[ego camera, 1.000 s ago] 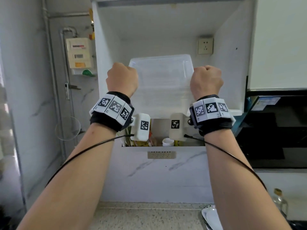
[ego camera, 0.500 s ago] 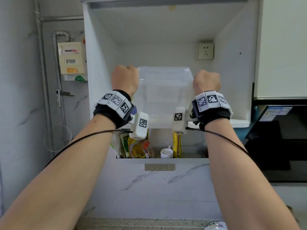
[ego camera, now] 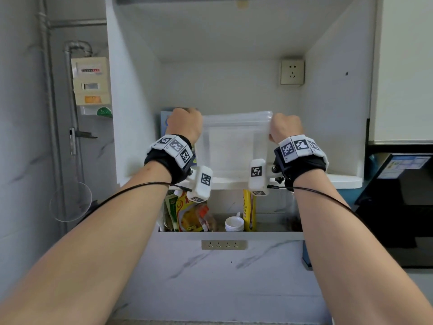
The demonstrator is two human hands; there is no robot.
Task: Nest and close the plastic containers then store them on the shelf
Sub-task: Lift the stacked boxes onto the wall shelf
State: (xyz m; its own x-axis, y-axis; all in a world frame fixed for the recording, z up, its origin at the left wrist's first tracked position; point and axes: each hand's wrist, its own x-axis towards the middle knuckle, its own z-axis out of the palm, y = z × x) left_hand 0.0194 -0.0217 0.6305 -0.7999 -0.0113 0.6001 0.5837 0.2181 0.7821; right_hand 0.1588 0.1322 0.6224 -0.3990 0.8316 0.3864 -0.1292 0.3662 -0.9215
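Fingers of the left hand (ego camera: 186,124) curl round the left rim of the clear container (ego camera: 234,146); the right hand (ego camera: 284,127) grips its right rim. Both arms reach up, container upright on the shelf (ego camera: 344,181).

Black wristbands (ego camera: 164,160), white coded marker blocks (ego camera: 203,181); thin black cables (ego camera: 131,191)
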